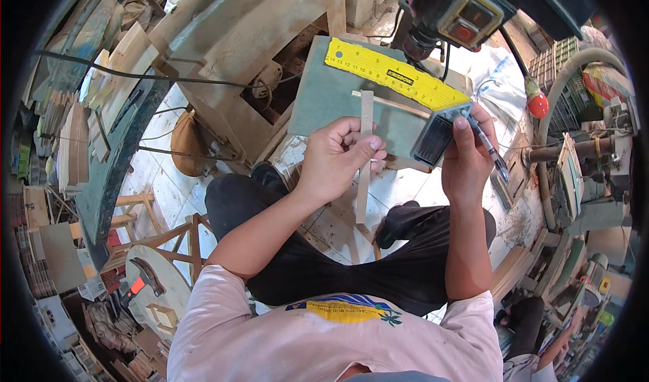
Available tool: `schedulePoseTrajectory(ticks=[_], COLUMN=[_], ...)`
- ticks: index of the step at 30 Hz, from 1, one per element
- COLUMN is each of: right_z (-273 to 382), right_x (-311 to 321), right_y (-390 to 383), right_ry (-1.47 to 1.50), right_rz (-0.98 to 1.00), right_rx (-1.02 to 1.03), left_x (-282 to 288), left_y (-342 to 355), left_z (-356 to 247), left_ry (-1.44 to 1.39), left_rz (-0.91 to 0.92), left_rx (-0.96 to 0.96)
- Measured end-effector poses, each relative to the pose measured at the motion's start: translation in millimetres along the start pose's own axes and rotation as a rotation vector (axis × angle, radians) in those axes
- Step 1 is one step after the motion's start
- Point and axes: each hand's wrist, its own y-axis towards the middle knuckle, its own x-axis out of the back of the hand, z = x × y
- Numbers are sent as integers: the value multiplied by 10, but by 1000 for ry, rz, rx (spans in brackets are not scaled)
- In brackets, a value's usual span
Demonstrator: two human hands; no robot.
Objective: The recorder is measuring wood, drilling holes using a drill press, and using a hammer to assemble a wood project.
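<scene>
My left hand [338, 157] pinches a thin flat wooden strip [362, 199] near its middle, held roughly lengthwise away from me. In my right hand [468, 165] are a try square [399, 78] with a yellow blade and dark stock, and a pen [492, 153] lying along the fingers, tip downward. The square's blade stretches to the left over a green work surface [318, 108]. A narrow pale wooden stick [395, 105] lies on that surface, partly behind the strip. My right fingers hide part of the stock.
A drill press chuck [416, 45] and its switch box [466, 22] overhang the far side. Wood pieces [71, 142] are stacked at left. A hammer [145, 277] rests on a round stool [177, 289]. Another person [531, 335] sits at lower right. A black cable [169, 79] crosses the left.
</scene>
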Motion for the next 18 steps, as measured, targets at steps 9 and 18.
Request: schedulePoseTrajectory(ticks=[9,18], right_z=[9,-52], right_x=[-16,-19], right_y=[-62,-55], right_ry=[-69,-4], right_rz=[21,-13], right_rx=[170,113], left_x=[351,925], left_y=[157,278], left_z=[-151,-437], left_ry=[-77,-191], left_rz=[-154,-453], left_rx=[-85,-279])
